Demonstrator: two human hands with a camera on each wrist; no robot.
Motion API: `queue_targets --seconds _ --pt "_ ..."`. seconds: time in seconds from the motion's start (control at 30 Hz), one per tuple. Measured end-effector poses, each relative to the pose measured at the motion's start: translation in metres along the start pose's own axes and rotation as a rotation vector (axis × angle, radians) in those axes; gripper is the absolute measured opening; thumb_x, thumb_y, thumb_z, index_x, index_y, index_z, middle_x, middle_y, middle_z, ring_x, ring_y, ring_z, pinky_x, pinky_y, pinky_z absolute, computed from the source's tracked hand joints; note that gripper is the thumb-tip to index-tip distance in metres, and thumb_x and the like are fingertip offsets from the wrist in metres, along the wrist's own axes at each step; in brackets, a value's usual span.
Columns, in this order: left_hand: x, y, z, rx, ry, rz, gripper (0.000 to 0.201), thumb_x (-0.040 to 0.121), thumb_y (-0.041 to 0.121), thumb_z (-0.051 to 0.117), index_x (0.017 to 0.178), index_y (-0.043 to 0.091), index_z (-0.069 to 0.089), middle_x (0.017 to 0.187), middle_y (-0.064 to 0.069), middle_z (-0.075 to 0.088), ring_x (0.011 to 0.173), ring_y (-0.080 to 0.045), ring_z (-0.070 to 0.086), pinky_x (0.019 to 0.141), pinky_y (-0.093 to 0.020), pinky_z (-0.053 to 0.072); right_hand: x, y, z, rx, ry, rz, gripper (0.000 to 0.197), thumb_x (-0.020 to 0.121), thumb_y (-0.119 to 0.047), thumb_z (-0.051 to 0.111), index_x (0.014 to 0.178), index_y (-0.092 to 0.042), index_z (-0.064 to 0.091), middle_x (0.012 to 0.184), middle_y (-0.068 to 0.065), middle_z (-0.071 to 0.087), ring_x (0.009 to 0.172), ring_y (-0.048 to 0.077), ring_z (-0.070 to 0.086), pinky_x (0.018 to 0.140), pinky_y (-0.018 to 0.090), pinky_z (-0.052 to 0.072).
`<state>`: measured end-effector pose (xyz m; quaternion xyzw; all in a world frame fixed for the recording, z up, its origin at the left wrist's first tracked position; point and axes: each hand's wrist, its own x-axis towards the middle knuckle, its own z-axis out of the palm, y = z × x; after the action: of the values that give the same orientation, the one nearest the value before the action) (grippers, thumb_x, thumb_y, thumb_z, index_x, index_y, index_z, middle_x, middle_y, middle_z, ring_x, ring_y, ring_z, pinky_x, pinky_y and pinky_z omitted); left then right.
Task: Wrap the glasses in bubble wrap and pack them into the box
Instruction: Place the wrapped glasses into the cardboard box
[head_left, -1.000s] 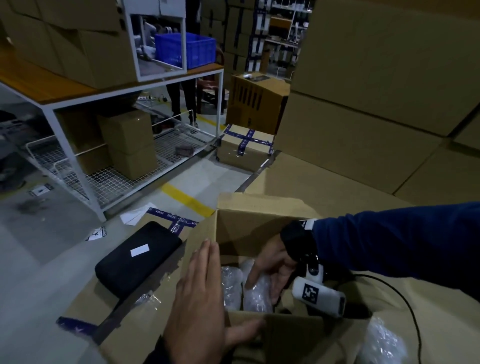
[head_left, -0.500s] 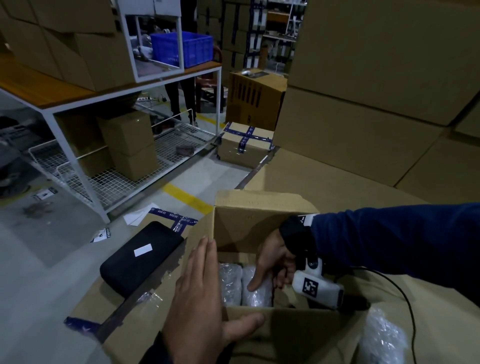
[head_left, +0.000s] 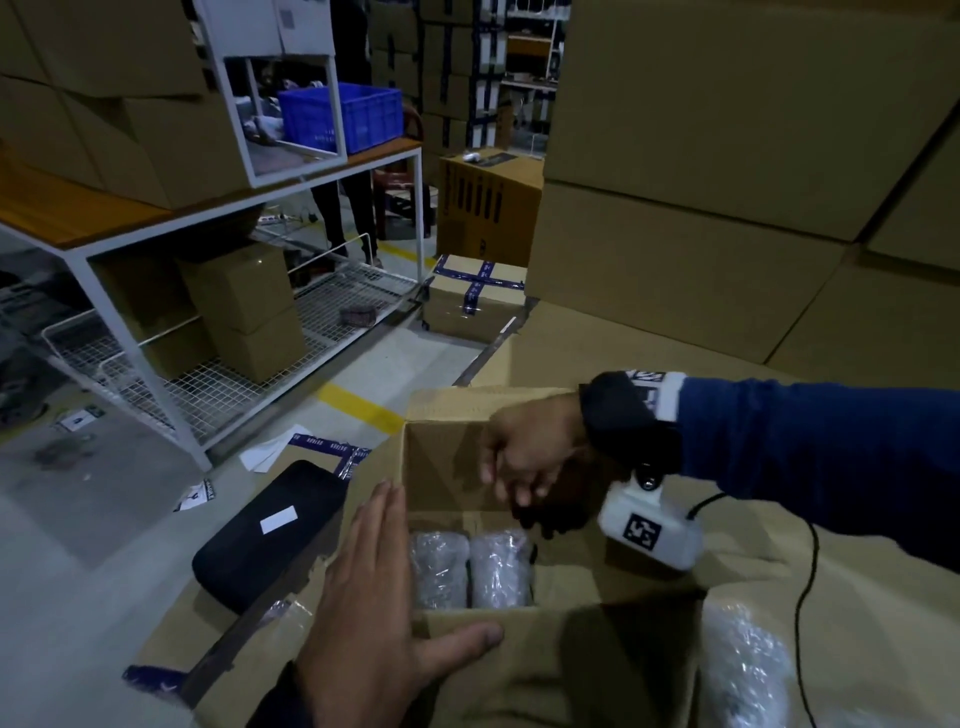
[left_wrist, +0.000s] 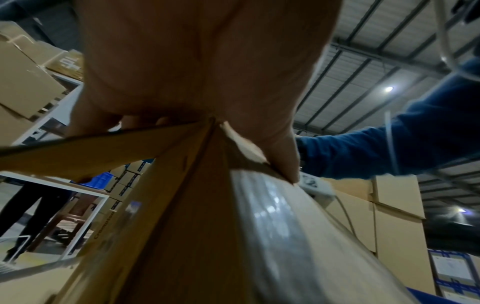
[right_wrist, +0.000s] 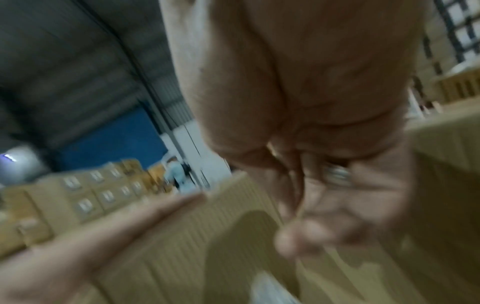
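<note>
- While my left hand (head_left: 358, 603) lies flat with straight fingers on the box (head_left: 447, 473) at its near left corner, thumb along the near wall, it grasps nothing.
- My right hand (head_left: 530, 457) hangs above the opening, fingers loosely curled, empty.
- Two wrapped glasses (head_left: 470, 569) stand side by side inside, touching.
- More bubble wrap (head_left: 748, 670) lies right of the box.

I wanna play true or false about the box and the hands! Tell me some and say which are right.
1. Two bubble-wrapped bundles sit side by side in the box. True.
2. The right hand holds a bundle. False: it is above them, holding nothing.
3. The left hand rests flat on the box's corner. True.
4. The black case is inside the box. False: it lies outside, to its left.
</note>
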<state>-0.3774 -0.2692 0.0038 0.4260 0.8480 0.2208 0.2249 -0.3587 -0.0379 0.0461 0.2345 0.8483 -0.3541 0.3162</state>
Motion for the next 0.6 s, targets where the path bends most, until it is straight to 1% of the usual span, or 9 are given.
queue_targets --seconds 0.07,0.13,0.23,0.27,0.33,0.4,0.47,0.53,0.6 --pt "-0.001 0.005 -0.005 0.023 0.007 -0.01 0.161 0.017 0.108 0.013 0.149 0.026 -0.027 0.157 0.013 -0.028 0.148 -0.008 -0.015 0.123 -0.039 0.009 -0.035 0.001 -0.008 0.206 0.098 -0.137 0.026 0.094 0.009 0.033 0.098 -0.007 0.053 0.095 0.011 0.063 0.07 0.017 0.065 0.057 0.023 0.048" --pt "-0.003 0.016 -0.009 0.07 0.021 -0.03 0.164 0.01 0.106 0.003 0.148 0.024 -0.027 0.157 0.013 -0.026 0.147 -0.008 -0.015 0.123 -0.035 0.005 -0.07 0.007 -0.012 0.386 0.161 -0.237 0.028 0.098 0.007 0.028 0.101 -0.005 0.053 0.095 0.013 0.066 0.072 0.019 0.068 0.055 0.022 0.049" --pt "-0.005 0.033 -0.007 0.105 0.068 0.071 0.157 0.015 0.106 -0.002 0.149 0.027 -0.024 0.147 0.026 -0.022 0.138 0.002 -0.018 0.121 -0.031 0.0 -0.118 0.026 -0.005 0.491 0.263 -0.329 0.03 0.099 0.006 0.028 0.105 -0.004 0.055 0.099 0.014 0.07 0.079 0.023 0.068 0.06 0.026 0.048" --pt "-0.005 0.039 -0.004 0.082 0.082 0.121 0.153 0.02 0.107 0.002 0.15 0.028 -0.02 0.142 0.03 -0.019 0.134 0.006 -0.017 0.119 -0.027 -0.001 -0.132 0.035 0.001 0.505 0.315 -0.343 0.031 0.098 0.008 0.028 0.106 -0.003 0.056 0.1 0.013 0.072 0.081 0.023 0.069 0.063 0.027 0.048" --pt "-0.007 0.054 0.001 0.01 0.098 0.212 0.139 0.039 0.106 0.018 0.152 0.032 -0.011 0.138 0.033 -0.012 0.13 0.012 -0.014 0.114 -0.018 0.0 -0.157 0.054 0.015 0.551 0.438 -0.367 0.034 0.097 0.01 0.027 0.108 -0.002 0.057 0.098 0.013 0.073 0.081 0.023 0.069 0.065 0.027 0.049" --pt "-0.01 0.07 0.01 -0.033 0.109 0.277 0.118 0.06 0.093 0.035 0.153 0.033 -0.007 0.143 0.031 -0.003 0.128 0.014 -0.012 0.111 -0.012 0.001 -0.179 0.074 0.032 0.646 0.568 -0.385 0.036 0.097 0.011 0.026 0.105 -0.001 0.058 0.092 0.016 0.073 0.072 0.022 0.068 0.056 0.024 0.049" --pt "-0.012 0.087 0.022 -0.021 0.092 0.342 0.111 0.064 0.08 0.042 0.153 0.032 -0.003 0.152 0.023 0.005 0.129 0.015 -0.011 0.103 -0.002 -0.008 -0.2 0.096 0.051 0.737 0.696 -0.403 0.035 0.097 0.012 0.026 0.101 0.001 0.059 0.088 0.019 0.073 0.064 0.021 0.065 0.05 0.021 0.048" --pt "-0.012 0.1 0.036 -0.005 0.083 0.404 0.105 0.07 0.076 0.046 0.154 0.03 0.004 0.157 0.016 0.011 0.136 0.011 -0.006 0.1 0.001 -0.01 -0.217 0.119 0.074 0.791 0.815 -0.414 0.039 0.095 0.016 0.024 0.098 0.005 0.061 0.086 0.02 0.073 0.065 0.023 0.066 0.057 0.024 0.052" --pt "-0.011 0.11 0.052 0.004 0.065 0.449 0.099 0.076 0.071 0.054 0.154 0.028 0.009 0.158 0.013 0.015 0.144 0.002 0.0 0.106 -0.004 -0.004 -0.228 0.14 0.096 0.811 0.923 -0.405 0.044 0.089 0.023 0.022 0.097 0.006 0.062 0.087 0.021 0.073 0.07 0.025 0.067 0.069 0.026 0.056"
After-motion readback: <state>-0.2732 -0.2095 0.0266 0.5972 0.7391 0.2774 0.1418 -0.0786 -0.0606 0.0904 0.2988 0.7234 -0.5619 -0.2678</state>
